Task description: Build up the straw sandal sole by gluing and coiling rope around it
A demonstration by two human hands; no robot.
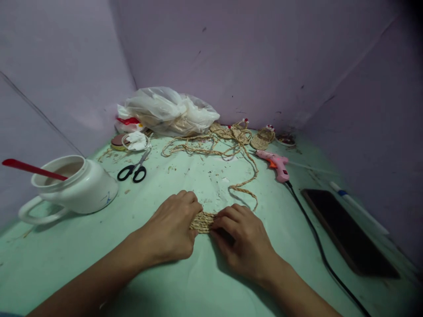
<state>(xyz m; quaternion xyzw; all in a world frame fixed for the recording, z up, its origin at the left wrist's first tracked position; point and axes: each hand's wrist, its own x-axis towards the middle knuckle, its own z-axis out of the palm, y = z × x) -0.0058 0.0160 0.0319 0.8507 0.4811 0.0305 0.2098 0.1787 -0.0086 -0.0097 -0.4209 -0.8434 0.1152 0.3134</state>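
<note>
Between my hands, low over the table, is a small flat piece of coiled straw braid (204, 223), with its rows running side to side. My left hand (176, 224) is closed on its left end, and the fingers of my right hand (243, 237) pinch its right end. Both ends of the piece are hidden by my fingers. Just beyond my right hand, the end of a long straw braid (244, 190) lies on the table. Whether that braid joins the piece I hold cannot be seen.
A pink glue gun (279, 165) with a black cord lies right, beside a dark phone (346, 231) and a white pen (358, 207). Black-handled scissors (132, 171) and a white mug (82, 187) are left. A plastic bag (172, 112) and small woven slippers (263, 137) sit by the wall.
</note>
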